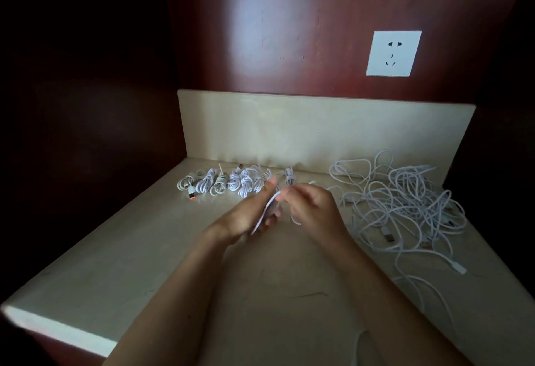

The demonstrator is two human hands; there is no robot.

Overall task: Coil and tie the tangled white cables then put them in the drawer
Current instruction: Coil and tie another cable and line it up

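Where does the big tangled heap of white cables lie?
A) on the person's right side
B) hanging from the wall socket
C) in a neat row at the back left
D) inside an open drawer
A: the tangled heap sprawls on the right side of the counter; the back-left row holds coiled bundles instead.

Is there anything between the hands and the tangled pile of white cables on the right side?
Nothing visible stands in the way. The left hand and right hand hold one white cable, and the tangled pile lies just right of them on the countertop. The drawer is not in view.
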